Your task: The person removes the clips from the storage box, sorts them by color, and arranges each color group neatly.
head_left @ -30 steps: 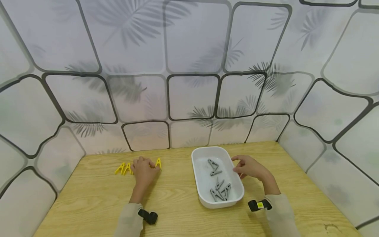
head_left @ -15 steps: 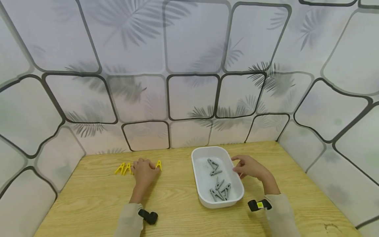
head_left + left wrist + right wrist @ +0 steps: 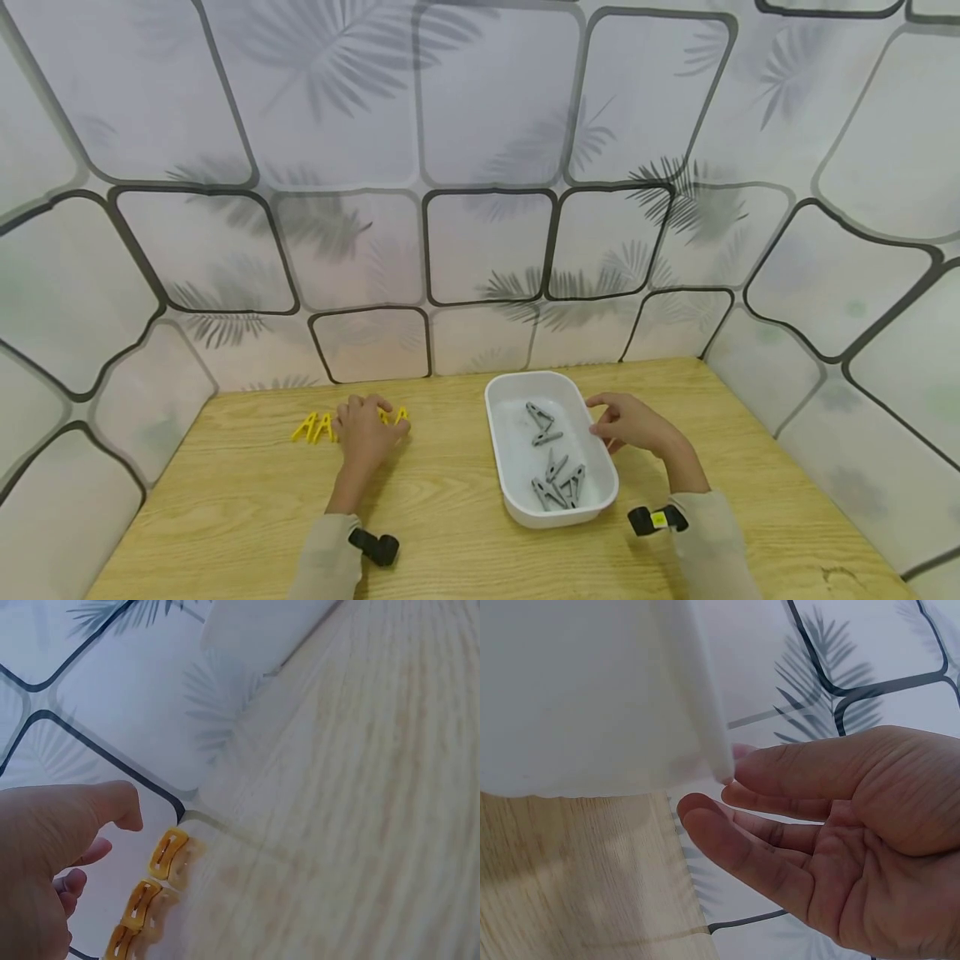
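Clothespins are what your hands work among: your left hand (image 3: pixel 364 433) lies over a row of yellow clothespins (image 3: pixel 315 427) on the wooden table (image 3: pixel 225 508), near the patterned wall (image 3: pixel 480 167). From the head view, two yellow pins show just left of that hand and two more peek out at its right edge, by the fingertips. From the left wrist view, three of the yellow pins (image 3: pixel 142 904) lie in a line just beyond your loosely curled fingers (image 3: pixel 112 810), and none of them is plainly pinched there; whether the fingers touch a pin under the hand in the head view, you cannot tell. Your right hand (image 3: pixel 633 423) sits at the right side of the white tub (image 3: pixel 517 492), which stands on the table well apart from the yellow row. The right wrist view shows the fingers (image 3: pixel 780 776) nearly straight and relaxed, with the fingertips right at the tub's outer wall (image 3: pixel 592 697) and the palm open below it; the hand holds nothing. Inside the tub lie several grey clothespins (image 3: pixel 557 483), two toward the far end and a cluster at the near end. Both wrists carry a small black camera mount (image 3: pixel 657 519) at the sleeve.
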Tool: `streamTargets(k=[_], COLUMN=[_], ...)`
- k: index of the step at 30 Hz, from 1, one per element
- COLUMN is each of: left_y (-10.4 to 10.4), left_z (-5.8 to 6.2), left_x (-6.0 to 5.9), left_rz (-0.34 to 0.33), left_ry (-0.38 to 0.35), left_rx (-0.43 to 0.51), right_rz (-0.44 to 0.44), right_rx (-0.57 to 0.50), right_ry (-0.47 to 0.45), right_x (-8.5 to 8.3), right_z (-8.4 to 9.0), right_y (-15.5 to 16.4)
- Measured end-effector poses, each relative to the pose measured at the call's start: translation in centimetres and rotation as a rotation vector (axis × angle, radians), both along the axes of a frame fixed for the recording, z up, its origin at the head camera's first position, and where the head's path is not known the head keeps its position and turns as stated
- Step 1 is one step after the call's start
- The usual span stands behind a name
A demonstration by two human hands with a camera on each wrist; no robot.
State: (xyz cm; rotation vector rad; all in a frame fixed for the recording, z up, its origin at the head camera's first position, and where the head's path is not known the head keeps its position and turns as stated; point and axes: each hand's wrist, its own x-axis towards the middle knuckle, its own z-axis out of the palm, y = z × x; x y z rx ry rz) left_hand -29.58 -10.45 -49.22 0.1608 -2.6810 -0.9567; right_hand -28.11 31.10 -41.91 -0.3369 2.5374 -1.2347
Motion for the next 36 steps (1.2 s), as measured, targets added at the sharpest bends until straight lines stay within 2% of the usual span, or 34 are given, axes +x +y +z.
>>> streamTargets(k=[8,13,18,25,32,36], left_y=[0.4,1.5,3.5,6.9,10.1,11.5], left_z=[0.8,2.1,3.9,5.5,6.2,6.2], left_x=[-0.5,-1.0,-1.6,-2.0,-2.0,-1.5], left_rz=[-0.045,-0.145,-0.242,-0.373,-0.479,-0.574], left_ry=[0.055,0.073,0.093,0.139,0.184,0.175], left_rx=[0.005,0.012,0.001,-0.072,-0.183,-0.267], right_rz=[-0.012,-0.007,0.000,-0.002,-0.007,-0.001], right_rx=[0.008,-0.001,-0.013,0.003,0.001,-0.007], right_ry=[-0.006,-0.013,-0.014,-0.014,-0.017,-0.021], right_x=[0.3,0.2,-0.1,-0.1,-0.1,-0.2], right_z=[0.2,0.2,0.1,0.0,0.2,0.1], right_y=[-0.1,-0.1,0.0,0.1,0.1,0.1])
